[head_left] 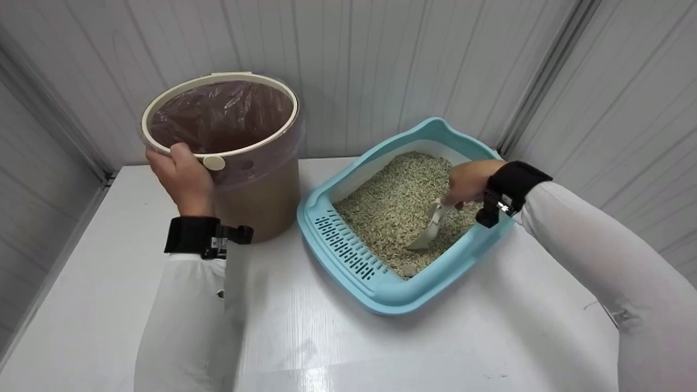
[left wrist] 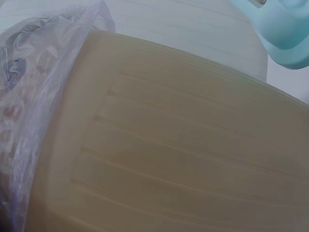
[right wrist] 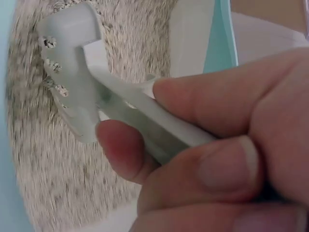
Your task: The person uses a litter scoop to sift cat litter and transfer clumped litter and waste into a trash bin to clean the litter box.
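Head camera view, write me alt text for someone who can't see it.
A person's right hand holds a pale scoop in the litter of a light blue litter box on a white table. Their left hand grips the rim of a tan bin lined with a plastic bag, to the left of the box.

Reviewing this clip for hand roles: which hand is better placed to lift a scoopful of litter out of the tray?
The right hand: it already grips the scoop, whose blade sits in the litter. The left hand holds the bin rim, apart from the tray.
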`<state>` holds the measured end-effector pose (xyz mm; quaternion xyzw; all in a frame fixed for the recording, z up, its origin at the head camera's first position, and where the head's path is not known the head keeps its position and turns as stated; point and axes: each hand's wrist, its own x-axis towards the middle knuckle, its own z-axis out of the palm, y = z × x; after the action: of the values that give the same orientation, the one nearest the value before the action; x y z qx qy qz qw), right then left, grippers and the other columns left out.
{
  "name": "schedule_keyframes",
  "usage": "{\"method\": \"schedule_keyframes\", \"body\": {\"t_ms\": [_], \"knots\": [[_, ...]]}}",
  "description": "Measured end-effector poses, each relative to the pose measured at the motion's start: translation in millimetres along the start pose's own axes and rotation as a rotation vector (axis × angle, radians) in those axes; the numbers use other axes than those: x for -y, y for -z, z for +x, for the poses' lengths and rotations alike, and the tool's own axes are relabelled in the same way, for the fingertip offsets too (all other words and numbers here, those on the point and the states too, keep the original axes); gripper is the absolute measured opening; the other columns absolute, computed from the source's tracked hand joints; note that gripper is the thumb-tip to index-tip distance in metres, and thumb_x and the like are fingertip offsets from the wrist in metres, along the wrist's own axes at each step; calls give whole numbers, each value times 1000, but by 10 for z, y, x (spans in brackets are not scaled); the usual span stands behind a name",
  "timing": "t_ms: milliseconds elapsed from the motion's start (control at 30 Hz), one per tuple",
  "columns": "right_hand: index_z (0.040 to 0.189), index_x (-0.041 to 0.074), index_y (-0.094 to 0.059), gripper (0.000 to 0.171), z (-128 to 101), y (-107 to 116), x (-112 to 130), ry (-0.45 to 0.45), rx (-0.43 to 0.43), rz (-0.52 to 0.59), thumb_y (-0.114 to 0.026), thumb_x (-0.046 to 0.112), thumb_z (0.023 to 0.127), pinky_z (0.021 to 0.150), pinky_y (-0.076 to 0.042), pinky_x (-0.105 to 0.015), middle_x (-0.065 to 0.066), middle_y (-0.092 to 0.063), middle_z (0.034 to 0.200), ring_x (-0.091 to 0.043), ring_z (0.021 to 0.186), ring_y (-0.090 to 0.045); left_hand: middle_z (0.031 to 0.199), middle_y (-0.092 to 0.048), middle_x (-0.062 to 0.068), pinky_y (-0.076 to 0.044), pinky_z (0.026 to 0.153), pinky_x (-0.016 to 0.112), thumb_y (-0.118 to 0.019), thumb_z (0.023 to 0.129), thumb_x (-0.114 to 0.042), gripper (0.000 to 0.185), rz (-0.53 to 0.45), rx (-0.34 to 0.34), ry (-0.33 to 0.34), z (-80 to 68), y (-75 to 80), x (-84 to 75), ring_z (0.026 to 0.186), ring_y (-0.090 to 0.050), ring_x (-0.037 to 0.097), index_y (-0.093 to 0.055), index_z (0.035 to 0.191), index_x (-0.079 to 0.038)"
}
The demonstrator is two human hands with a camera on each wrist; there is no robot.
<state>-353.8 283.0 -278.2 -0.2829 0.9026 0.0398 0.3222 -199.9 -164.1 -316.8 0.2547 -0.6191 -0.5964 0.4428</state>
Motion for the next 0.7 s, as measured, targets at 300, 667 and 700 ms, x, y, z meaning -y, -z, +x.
{"method": "schedule_keyframes", "body": {"t_ms": [300,667,700], "knots": [[76,16,-66,40,293,-118,503,36,24,11,-55,40,105,44,-32,-23,9,-41,57,-7,49,-34,149,-51,17,-39,107,13,-33,99,-8,53,-46,-5,-1,-90,25,-92,134,-52,21,-39,152,-1],[76,18,-49,46,512,-333,928,93,121,-247,-34,42,113,84,-46,-40,0,-45,76,-19,69,-46,148,-51,16,-40,108,14,-32,100,-10,52,-29,-15,-14,-50,29,-26,133,-53,21,-38,151,-2],[76,18,-49,47,546,-382,961,103,142,-257,-32,41,113,86,-45,-40,1,-44,75,-18,67,-45,149,-50,17,-40,108,14,-32,100,-10,52,-27,-13,-9,-64,32,-28,134,-53,21,-38,151,-1]]}}
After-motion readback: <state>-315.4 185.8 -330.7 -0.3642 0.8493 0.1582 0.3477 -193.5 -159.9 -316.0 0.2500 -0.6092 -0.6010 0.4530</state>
